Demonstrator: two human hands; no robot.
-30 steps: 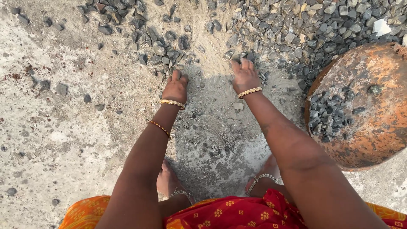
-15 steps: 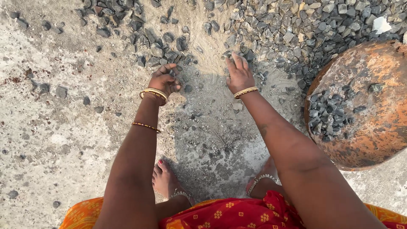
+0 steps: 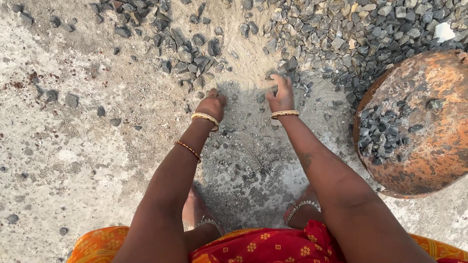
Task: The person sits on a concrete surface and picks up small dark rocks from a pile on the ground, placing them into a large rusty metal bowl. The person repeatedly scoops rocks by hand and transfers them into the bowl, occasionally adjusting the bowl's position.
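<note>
We note a rusted orange metal pan (image 3: pixel 429 102) at the right, tilted, with a small heap of grey stone chips (image 3: pixel 380 134) lying in its hollow. Pale concrete ground (image 3: pixel 63 146) fills the left side, stained with reddish specks (image 3: pixel 22 83) near the upper left. One white stone (image 3: pixel 443 31) lies at the top right. Red and orange patterned cloth (image 3: pixel 263 246) runs along the bottom edge.
</note>
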